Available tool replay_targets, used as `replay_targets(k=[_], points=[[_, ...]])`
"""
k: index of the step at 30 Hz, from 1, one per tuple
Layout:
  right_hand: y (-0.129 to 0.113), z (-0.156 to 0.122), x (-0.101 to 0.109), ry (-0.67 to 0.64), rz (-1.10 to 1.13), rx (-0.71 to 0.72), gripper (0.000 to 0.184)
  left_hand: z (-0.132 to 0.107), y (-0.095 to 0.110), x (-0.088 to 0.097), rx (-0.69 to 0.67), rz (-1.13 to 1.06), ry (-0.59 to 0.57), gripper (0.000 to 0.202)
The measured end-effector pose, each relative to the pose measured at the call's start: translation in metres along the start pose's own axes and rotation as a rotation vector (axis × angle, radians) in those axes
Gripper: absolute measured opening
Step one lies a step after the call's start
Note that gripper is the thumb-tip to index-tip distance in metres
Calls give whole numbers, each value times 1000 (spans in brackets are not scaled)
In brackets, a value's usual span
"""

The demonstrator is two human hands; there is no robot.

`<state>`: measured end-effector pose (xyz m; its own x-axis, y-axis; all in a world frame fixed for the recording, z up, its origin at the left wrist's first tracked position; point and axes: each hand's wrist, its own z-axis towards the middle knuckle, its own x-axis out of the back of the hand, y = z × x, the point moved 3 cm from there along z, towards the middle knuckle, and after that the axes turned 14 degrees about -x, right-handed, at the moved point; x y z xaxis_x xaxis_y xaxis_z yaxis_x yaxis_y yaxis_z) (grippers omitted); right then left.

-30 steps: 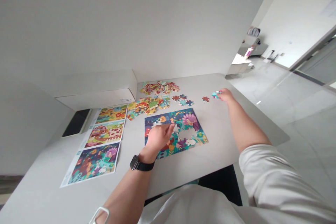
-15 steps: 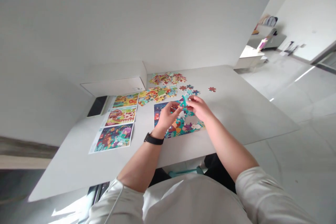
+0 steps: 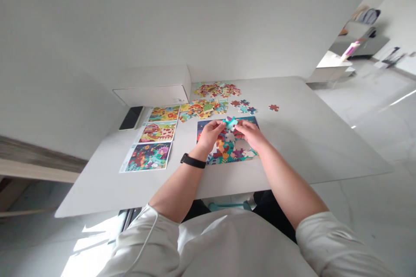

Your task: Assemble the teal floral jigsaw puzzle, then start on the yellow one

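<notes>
broad bare stretch of white table (image 3: 308, 138) right of the half-built puzzle (image 3: 227, 149), out to the table's right edge; narrower bare strip nearer than the puzzle, up to the near edge. left of the puzzle, three picture sheets (image 3: 156, 138) in a column, a black phone (image 3: 131, 117) further left. behind the sheets, one white box (image 3: 156, 86) against the wall. teal puzzle piece (image 3: 230, 122) small, knobbed, lifted just above the puzzle's far edge. left hand (image 3: 211, 132) and right hand (image 3: 250, 133) both pinched narrow on that one piece, fingertips meeting over it. two heaps of loose pieces (image 3: 211, 99) behind the puzzle, a few strays beside them, one red piece (image 3: 274, 107) alone to the right.
</notes>
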<state>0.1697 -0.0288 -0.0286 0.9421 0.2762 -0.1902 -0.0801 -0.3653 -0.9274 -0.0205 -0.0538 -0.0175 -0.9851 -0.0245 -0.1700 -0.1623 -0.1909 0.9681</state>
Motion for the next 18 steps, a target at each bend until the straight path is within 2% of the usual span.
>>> replay_targets(k=[8, 12, 18], points=[[0, 2, 0, 84, -92, 74, 48, -2, -3, -3, 16, 45, -48, 64], [-1, 1, 1, 105, -87, 67, 46, -3, 0, -3, 13, 21, -22, 63], [-2, 1, 3, 124, -123, 51, 46, -2, 2, -4, 0, 38, -53, 63]])
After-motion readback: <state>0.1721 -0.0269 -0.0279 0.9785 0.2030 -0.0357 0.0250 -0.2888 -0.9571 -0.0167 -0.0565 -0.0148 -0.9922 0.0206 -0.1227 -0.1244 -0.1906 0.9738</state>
